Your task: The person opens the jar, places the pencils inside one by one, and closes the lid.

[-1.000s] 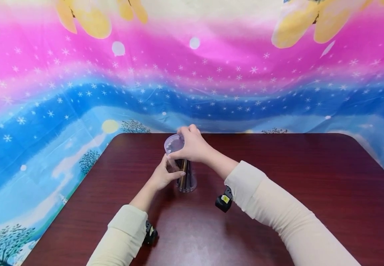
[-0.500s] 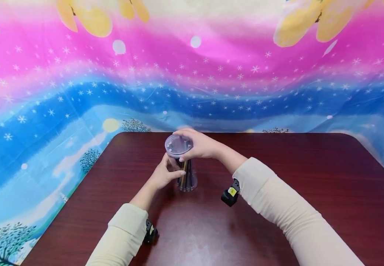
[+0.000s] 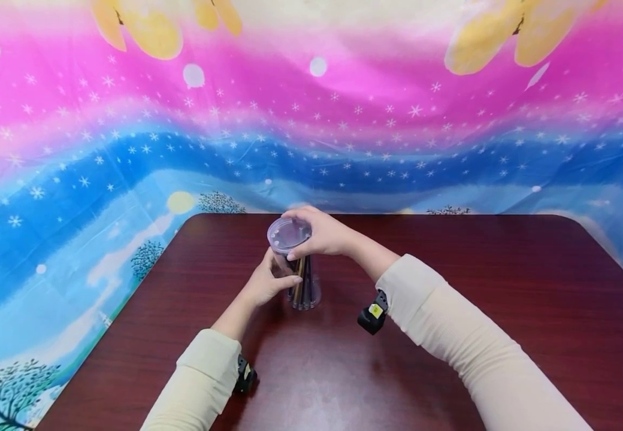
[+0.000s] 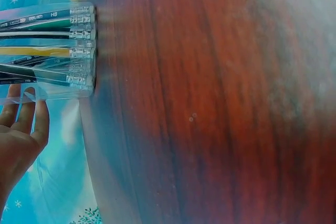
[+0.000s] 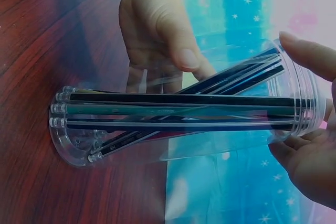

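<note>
A clear plastic jar [image 3: 315, 292] stands upright on the table, holding several pencils [image 5: 181, 111] in dark, green and yellow; one is marked HB in the left wrist view. Their metal-banded ends point down. My left hand [image 3: 265, 285] grips the jar's side from the left, its thumb across the front. On top sits a clear round lid [image 3: 286, 234], and my right hand [image 3: 326, 233] holds its rim from the right, thumb in front and fingers behind. In the right wrist view, the ridged top of the jar lies between the right thumb and fingers.
The dark red-brown wooden table [image 3: 451, 287] has rounded far corners. Behind it hangs a pink and blue cloth [image 3: 376, 131] with snowflakes and trees. A small black camera [image 3: 372, 312] is strapped at the right wrist, another black camera [image 3: 245, 377] at the left.
My right hand has come round the lid to the right and nearer, uncovering more of its top, then shifted back slightly left. The left hand and the jar have stayed nearly still.
</note>
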The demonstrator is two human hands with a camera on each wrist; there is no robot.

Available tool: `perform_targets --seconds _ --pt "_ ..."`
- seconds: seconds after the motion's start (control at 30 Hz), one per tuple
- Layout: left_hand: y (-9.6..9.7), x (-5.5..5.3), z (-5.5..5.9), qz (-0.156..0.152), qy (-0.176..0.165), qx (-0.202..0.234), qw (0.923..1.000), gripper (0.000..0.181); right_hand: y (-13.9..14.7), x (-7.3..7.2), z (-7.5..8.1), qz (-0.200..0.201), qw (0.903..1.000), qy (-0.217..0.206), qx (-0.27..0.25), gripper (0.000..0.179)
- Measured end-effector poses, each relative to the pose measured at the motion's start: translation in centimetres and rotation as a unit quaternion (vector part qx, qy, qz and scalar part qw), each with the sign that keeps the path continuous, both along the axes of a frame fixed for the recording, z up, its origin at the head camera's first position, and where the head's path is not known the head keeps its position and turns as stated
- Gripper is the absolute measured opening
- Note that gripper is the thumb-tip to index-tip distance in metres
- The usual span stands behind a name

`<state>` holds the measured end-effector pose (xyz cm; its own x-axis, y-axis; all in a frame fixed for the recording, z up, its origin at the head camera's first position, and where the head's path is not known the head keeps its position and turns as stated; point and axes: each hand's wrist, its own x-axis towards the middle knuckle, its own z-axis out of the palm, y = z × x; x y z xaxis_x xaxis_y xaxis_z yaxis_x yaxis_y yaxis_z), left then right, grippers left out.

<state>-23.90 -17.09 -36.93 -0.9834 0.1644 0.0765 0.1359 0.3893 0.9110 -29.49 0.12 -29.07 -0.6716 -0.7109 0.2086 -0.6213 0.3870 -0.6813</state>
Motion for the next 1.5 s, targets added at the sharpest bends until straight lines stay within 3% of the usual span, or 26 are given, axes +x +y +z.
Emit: perform_targets --seconds 0.13,0.37,0.6,0.87,1.03,1.3,1.5 --pt "0.0 -0.2 -0.4 -0.003 0.000 -0.002 1.0000 0.052 0.0 0.0 -0.5 -0.011 0.9999 -0.007 -0.010 0.076" --pt "-0.8 -2.0 -3.2 -0.002 -0.003 0.009 1.0000 0.055 0.3 0.3 -1.6 -0.017 0.9981 -0.040 -0.043 0.075" --pt "-1.0 -2.2 -3.9 -0.005 0.019 0.002 0.9998 0.062 0.6 0.5 -2.2 -0.035 0.9929 -0.080 -0.080 0.056" --pt "-1.1 -2.1 -3.6 0.000 0.020 0.004 0.9998 0.062 0.4 0.4 -2.4 -0.070 0.9931 -0.052 -0.079 0.063" --pt "-0.9 -2.1 -3.2 0.002 0.005 0.013 0.9999 0.064 0.1 0.4 -2.9 -0.091 0.9891 -0.051 -0.104 0.064" --pt "-0.2 -0.4 -0.7 -0.008 0.013 0.003 0.9999 0.062 0.0 0.7 -3.3 -0.103 0.9849 -0.051 -0.129 0.062" --pt "-0.1 -0.3 -0.4 -0.008 0.002 0.000 1.0000 0.064 0.2 0.6 -3.0 -0.088 0.9843 -0.074 -0.134 0.067"
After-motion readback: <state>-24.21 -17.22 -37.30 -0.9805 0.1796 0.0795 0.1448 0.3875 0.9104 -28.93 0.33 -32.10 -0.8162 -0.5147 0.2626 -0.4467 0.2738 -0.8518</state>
